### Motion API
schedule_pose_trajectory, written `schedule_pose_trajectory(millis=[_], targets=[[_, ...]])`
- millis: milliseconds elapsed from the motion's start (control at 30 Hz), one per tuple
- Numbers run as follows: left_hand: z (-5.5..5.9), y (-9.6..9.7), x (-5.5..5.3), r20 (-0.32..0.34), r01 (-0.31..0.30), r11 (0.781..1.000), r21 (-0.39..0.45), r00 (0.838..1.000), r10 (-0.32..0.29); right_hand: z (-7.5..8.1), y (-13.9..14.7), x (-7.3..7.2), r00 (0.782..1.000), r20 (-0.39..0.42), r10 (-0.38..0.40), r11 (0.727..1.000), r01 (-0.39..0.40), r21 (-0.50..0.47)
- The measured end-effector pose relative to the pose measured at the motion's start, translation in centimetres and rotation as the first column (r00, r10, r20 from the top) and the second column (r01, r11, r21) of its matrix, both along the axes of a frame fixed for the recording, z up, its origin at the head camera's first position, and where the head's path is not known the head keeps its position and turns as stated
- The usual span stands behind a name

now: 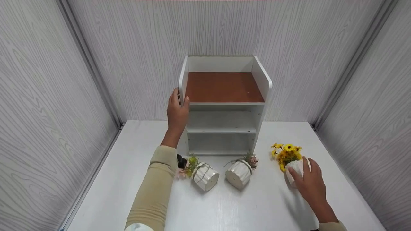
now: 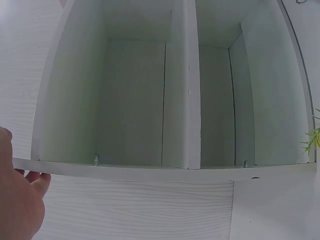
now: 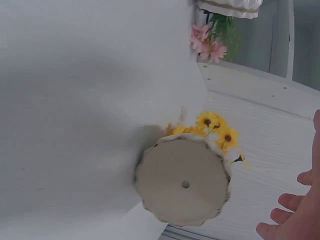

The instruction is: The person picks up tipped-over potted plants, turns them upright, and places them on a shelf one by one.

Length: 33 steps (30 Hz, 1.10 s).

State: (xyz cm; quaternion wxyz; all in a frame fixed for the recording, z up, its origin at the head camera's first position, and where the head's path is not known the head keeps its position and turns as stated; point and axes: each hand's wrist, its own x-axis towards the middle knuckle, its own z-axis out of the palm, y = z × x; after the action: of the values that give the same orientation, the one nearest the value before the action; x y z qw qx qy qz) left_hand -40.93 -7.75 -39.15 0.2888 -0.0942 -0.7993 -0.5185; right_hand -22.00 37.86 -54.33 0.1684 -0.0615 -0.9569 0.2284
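Note:
A small white shelf unit with a brown top board stands against the back wall. My left hand holds the front edge of its left side panel, fingers outside and thumb at the front. In the left wrist view, the fingers of that hand show past the panel. At the right, a white ribbed flowerpot with yellow flowers lies tipped over, its base facing the right wrist camera. My right hand is beside this pot, fingers spread; the right wrist view shows a gap between them.
Two more white pots lie on their sides before the shelf: a left pot with green and pink flowers and a right pot with pink flowers. A small black object is by my left sleeve. Grey wood-grain walls enclose the white table.

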Motion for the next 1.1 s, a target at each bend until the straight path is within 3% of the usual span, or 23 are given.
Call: schedule_pose_trajectory(millis=[233,400,533,733,933,1100], targets=[[-0.5,0.0,-0.7,-0.023,-0.005,1.000,0.012,1.000,0.005,-1.4,0.9,0.0,0.979,0.181,-0.091,0.992,0.105,-0.068],[-0.9,0.0,-1.1,-0.033,-0.006,1.000,0.014,0.999,0.007,-2.6,1.5,-0.2,0.962,0.248,-0.109,0.985,0.139,-0.105],[-1.0,0.0,-1.1,-0.036,0.003,1.000,0.021,0.999,-0.003,-3.4,1.9,-0.6,0.961,0.256,-0.102,0.982,0.138,-0.126],[-1.1,0.1,-1.0,-0.049,0.006,0.999,0.031,0.999,-0.004,-4.5,2.4,-0.9,0.976,0.209,-0.063,0.977,0.103,-0.188],[-1.2,0.1,-1.1,-0.031,0.015,0.999,0.040,0.999,-0.014,-4.6,2.3,-1.0,0.979,0.189,-0.073,0.977,0.109,-0.186],[-1.4,0.3,-1.4,-0.070,0.017,0.998,0.060,0.997,-0.013,-4.5,2.1,-0.9,0.981,0.177,-0.078,0.974,0.113,-0.197]])
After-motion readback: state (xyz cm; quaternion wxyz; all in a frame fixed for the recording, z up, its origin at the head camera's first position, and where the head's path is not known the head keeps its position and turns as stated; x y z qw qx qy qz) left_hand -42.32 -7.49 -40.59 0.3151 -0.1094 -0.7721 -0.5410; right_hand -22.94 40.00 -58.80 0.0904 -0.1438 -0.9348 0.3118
